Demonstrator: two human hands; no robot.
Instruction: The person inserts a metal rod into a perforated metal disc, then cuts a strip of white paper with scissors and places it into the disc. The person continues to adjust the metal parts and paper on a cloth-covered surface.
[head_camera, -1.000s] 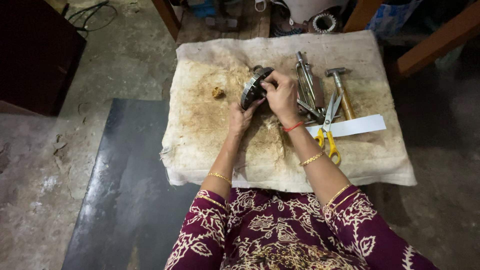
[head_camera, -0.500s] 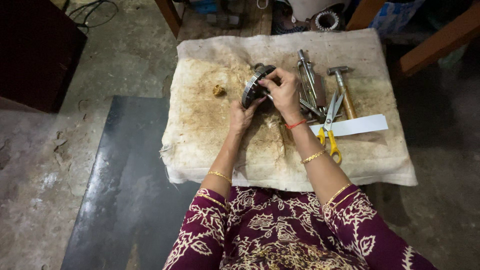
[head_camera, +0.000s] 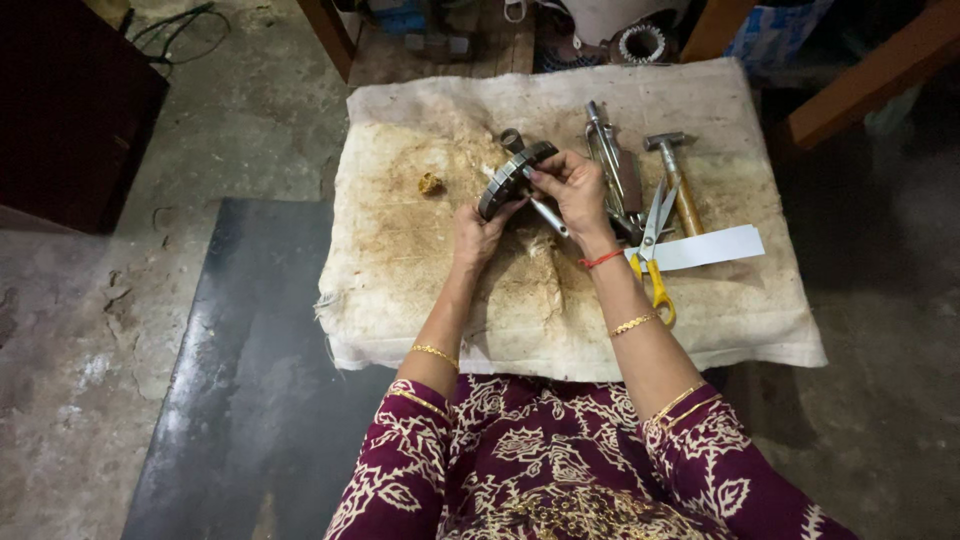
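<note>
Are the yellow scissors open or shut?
Open. The scissors lie on the cloth with blades spread apart in a narrow V.

Hammer (head_camera: 673, 175), yellow-handled scissors (head_camera: 652, 250) and white strip (head_camera: 708, 247) lie on stained cloth (head_camera: 420, 270).

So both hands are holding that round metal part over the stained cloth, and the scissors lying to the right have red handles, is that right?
Not quite. In the head view the scissors have yellow handles, not red. The rest holds: the left hand and right hand both hold the round metal part over the stained cloth.

Metal ring's (head_camera: 512, 176) far side hidden.
</note>
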